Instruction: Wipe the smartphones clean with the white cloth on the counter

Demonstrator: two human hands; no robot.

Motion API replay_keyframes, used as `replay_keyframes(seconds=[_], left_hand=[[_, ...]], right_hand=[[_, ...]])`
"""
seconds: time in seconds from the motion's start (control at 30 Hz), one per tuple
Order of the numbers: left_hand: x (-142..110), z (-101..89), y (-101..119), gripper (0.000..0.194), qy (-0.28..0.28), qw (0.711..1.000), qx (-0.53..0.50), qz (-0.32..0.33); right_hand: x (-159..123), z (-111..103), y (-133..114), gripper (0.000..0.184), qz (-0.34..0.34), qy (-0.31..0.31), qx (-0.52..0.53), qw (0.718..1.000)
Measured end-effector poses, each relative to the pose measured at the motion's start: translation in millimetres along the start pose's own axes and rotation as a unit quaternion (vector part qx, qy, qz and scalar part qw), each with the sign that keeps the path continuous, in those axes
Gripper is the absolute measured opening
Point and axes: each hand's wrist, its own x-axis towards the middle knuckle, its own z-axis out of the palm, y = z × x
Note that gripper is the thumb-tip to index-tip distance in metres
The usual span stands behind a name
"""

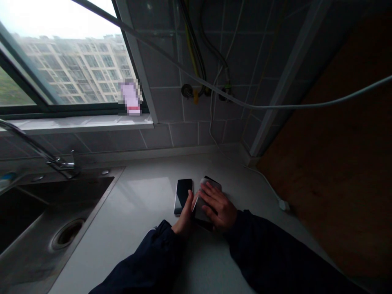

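Observation:
A flat rectangular dark thing with a greyish upper face [200, 211], perhaps a phone or its case, is tilted between my hands above the counter. My left hand [185, 217] grips its left edge, with the thumb pointing up and the other fingers mostly hidden behind it. Across its upper face lies my right hand [219, 207], fingers stretched out and nearly flat. Just left of the held thing, a smartphone [183, 197] with a dark screen and a pale edge rests on the white counter [147, 208]. Dim light hides finer details.
On the left is a steel sink [92, 212] with a faucet [59, 163]. A blurred pinkish thing [131, 96] stands on the window sill [76, 123]. A pale cable [275, 107] crosses the view. At right, a white plug [283, 205] lies near a brown wooden panel [337, 163].

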Motion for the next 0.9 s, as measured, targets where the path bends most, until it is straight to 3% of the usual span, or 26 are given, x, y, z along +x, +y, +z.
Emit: replay_keyframes(seconds=[0.17,0.33,0.5,0.67,0.8,0.9], left_hand=[[-0.1,-0.7,-0.9,0.081,0.003,1.000,0.006,-0.029],[-0.2,-1.2,-0.7,0.071,0.003,1.000,0.018,0.004],[-1.5,1.9,-1.5,0.077,0.009,0.999,0.021,-0.024],[-3.7,12.1,1.1,0.067,0.019,0.999,0.031,0.018],[-3.4,11.7,1.7,0.077,0.026,0.999,0.011,-0.030],[-1.8,8.8,0.5,0.075,0.004,1.000,0.005,-0.004]], right_hand=[[-1.5,-0.6,-0.9,0.054,-0.071,-0.044,0.026,0.996],[-2.3,2.8,2.6,0.052,0.009,0.005,0.007,1.000],[-2.0,2.3,2.0,0.054,-0.060,-0.033,0.029,0.997],[-2.3,2.5,3.4,0.053,0.020,0.015,0.012,1.000],[-3.0,2.5,0.4,0.056,-0.056,-0.043,0.040,0.997],[-2.4,2.0,0.1,0.052,-0.027,-0.015,0.031,0.999]])
